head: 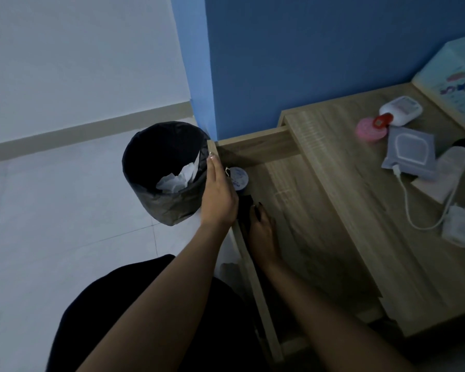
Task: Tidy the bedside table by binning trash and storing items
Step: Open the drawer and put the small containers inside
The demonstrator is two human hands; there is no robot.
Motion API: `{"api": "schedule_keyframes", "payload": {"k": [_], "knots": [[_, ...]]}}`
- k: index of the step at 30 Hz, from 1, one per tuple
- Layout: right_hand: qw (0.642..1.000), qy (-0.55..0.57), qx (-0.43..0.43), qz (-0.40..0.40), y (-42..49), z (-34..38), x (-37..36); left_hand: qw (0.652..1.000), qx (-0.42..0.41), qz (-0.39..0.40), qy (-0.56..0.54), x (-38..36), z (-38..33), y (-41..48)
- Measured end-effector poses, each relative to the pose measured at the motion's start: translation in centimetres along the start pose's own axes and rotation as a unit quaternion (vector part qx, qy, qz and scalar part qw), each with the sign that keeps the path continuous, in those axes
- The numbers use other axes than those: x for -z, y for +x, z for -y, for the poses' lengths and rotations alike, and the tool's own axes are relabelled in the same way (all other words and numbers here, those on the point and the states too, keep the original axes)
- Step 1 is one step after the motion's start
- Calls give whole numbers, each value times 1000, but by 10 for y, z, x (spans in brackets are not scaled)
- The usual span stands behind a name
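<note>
A: Open drawer [293, 210], pulled out toward the bin side. Left hand [219, 194] flat along the drawer's outer rim, fingers [212, 165] straight and together, pointing away from the person; gripping nothing that shows.

B: Right hand?

A: Right hand [262, 232] down inside the drawer, palm down on a dark flat item [244, 208] against the side wall. Item's long axis runs along that wall, far end pointing at the back corner. Can't tell if those fingers close on it or only press.

B: Anything else in there?

A: Small round tin [239, 177], pale lid facing up, in the far corner, just beyond the left hand.

B: Bin?

A: Black-lined bin [156, 162] on the floor just beside the drawer, upright, crumpled white paper [177, 178] inside.

B: Counter?

A: Wood-grain counter [346, 146]. Grey wipes pack [408, 151] lying flat, pink round case [368, 128] touching a white bottle [400, 110] with red cap, bottle on its side. White cable [411, 205] loops to a charger block [459, 226]. Patterned box [451, 81] at the back.

B: Room?

A: Blue wall [306, 49] behind, pale tiled floor [65, 210], dim light.
</note>
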State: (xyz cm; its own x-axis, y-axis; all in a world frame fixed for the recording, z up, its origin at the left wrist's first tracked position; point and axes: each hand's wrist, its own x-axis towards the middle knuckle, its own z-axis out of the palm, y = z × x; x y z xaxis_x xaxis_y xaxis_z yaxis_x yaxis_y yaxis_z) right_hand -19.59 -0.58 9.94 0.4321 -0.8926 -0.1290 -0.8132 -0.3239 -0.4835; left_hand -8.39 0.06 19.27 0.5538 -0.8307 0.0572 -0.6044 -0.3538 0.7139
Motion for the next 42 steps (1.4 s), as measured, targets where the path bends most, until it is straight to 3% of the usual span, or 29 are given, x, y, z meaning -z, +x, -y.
{"api": "schedule_keyframes", "payload": {"k": [11,15,21,26,33,42], "knots": [[999,22,19,20,-6,4,8,1000,16,14,0,-2,5,-3],[997,81,10,4,3,20,73,999,14,4,46,-4,3,1],[976,115,37,-183,38,13,204,979,-70,10,192,-12,-33,12],[966,75,-23,-244,68,-31,267,974,-152,74,154,-33,-82,23],[965,65,-134,-215,96,-72,256,952,-212,126,182,-62,-107,28],[956,-2,-148,-254,115,-77,238,951,-190,155,186,-65,-101,26]]}}
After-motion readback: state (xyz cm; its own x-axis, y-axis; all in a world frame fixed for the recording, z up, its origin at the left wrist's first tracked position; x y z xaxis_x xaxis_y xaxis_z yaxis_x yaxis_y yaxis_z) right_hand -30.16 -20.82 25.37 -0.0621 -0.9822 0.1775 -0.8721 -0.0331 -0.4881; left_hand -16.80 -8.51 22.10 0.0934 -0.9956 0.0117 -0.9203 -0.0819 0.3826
